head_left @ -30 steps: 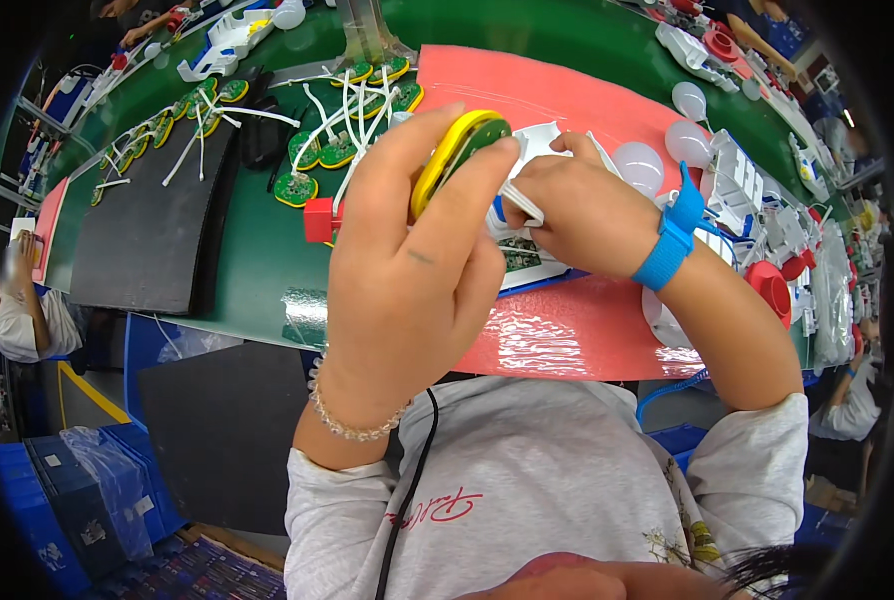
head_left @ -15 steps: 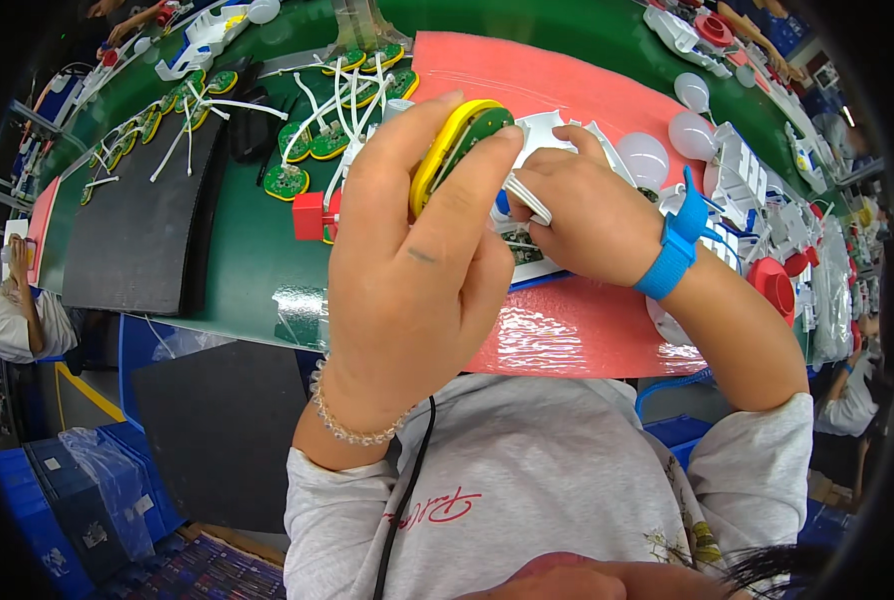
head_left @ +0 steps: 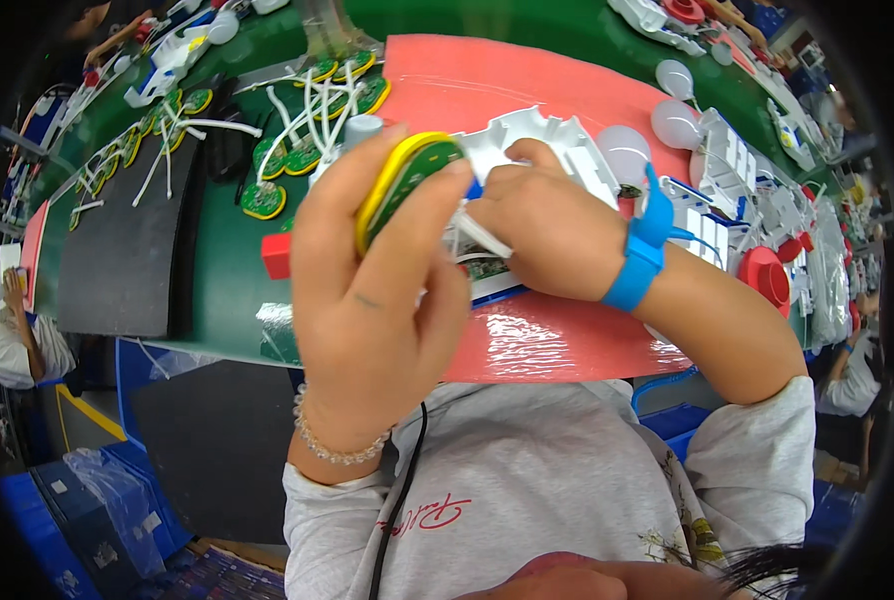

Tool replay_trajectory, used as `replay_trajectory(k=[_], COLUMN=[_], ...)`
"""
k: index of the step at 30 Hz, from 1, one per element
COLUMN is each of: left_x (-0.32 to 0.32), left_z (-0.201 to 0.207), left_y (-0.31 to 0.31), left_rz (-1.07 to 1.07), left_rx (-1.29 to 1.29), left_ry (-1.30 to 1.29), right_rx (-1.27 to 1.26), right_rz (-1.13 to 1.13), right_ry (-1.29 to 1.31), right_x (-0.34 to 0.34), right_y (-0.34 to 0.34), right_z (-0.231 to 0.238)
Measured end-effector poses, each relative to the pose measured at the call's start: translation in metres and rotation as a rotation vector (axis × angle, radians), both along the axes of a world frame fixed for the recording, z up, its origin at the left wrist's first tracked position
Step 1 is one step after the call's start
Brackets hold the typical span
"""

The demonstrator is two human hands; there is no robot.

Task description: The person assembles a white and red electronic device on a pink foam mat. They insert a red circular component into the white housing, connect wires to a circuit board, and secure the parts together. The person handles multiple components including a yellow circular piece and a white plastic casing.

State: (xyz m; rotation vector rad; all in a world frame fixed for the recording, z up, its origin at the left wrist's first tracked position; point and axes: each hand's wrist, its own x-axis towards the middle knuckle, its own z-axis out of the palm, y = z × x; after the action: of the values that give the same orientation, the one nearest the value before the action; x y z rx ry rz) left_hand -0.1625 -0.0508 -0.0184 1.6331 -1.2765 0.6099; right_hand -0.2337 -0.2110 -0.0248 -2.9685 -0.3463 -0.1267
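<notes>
My left hand (head_left: pixel 372 290) grips a round green circuit board (head_left: pixel 425 168) with a yellow rim, held up on edge between thumb and fingers. Closed around a white cable (head_left: pixel 483 234), my right hand (head_left: pixel 557 228) is just to the right of it; the hand hides part of the cable. Behind and below both hands lies a white plastic housing (head_left: pixel 579 150). Another green circuit board (head_left: pixel 487 267) shows partly beneath the cable, in the housing's near part. A blue band (head_left: pixel 639 262) circles my right wrist.
Several yellow-rimmed boards with white cables (head_left: pixel 302 155) lie at the back left, by a black panel (head_left: pixel 127 240). A red block (head_left: pixel 276 256) sits left of my hand. White globes (head_left: pixel 622 155), white housings (head_left: pixel 722 155) and red round parts (head_left: pixel 764 278) crowd the right. Pink matting (head_left: pixel 537 340) covers the green bench.
My left hand has moved left and slightly nearer me with the board. More of the white cable shows between the hands. The whole view has shifted a little.
</notes>
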Motion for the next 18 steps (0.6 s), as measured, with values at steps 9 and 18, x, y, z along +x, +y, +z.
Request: replay_trajectory(k=[9, 18], left_x=[-0.013, -0.033], left_z=[0.003, -0.044], left_y=[0.012, 0.016], left_rz=[0.008, -0.032], left_rx=[0.141, 0.356], left_ry=[0.042, 0.071], right_rx=[-0.094, 0.172], right_rz=[-0.014, -0.012], right_ry=[0.173, -0.241], right_x=[-0.003, -0.072], right_y=[-0.001, -0.019], right_z=[0.007, 0.038])
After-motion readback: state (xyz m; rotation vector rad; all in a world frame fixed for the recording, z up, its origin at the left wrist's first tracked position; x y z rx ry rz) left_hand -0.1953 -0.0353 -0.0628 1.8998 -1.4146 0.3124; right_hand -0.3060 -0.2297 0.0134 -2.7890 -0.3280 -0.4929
